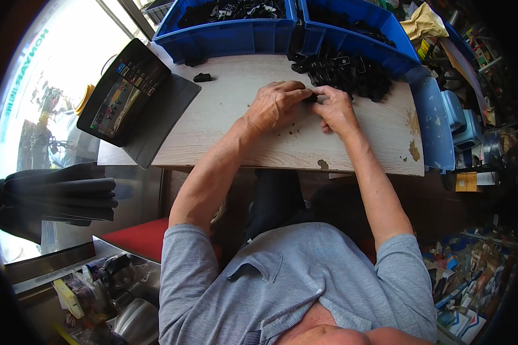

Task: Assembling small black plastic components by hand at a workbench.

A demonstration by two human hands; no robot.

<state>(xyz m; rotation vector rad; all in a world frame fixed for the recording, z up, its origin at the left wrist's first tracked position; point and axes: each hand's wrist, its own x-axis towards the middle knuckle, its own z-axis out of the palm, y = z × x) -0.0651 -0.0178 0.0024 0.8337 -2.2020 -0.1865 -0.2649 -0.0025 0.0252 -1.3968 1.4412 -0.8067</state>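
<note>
Both hands meet over the middle of the pale wooden table (pixel 224 126). My left hand (pixel 276 104) and my right hand (pixel 336 110) pinch a small black part (pixel 311 98) between their fingertips; the fingers cover most of it, so its exact kind does not show. Just beyond my right hand lies a heap of small black plastic parts (pixel 351 75). A single black piece (pixel 202 77) rests apart from the heap, toward the far left of the table.
Two blue bins (pixel 230 40) holding black parts stand along the back edge. At the left a tablet (pixel 126 92) leans in its dark folding cover. A light-blue plastic container (pixel 434 121) sits by the right edge. Worn brown patches (pixel 323 164) mark the tabletop.
</note>
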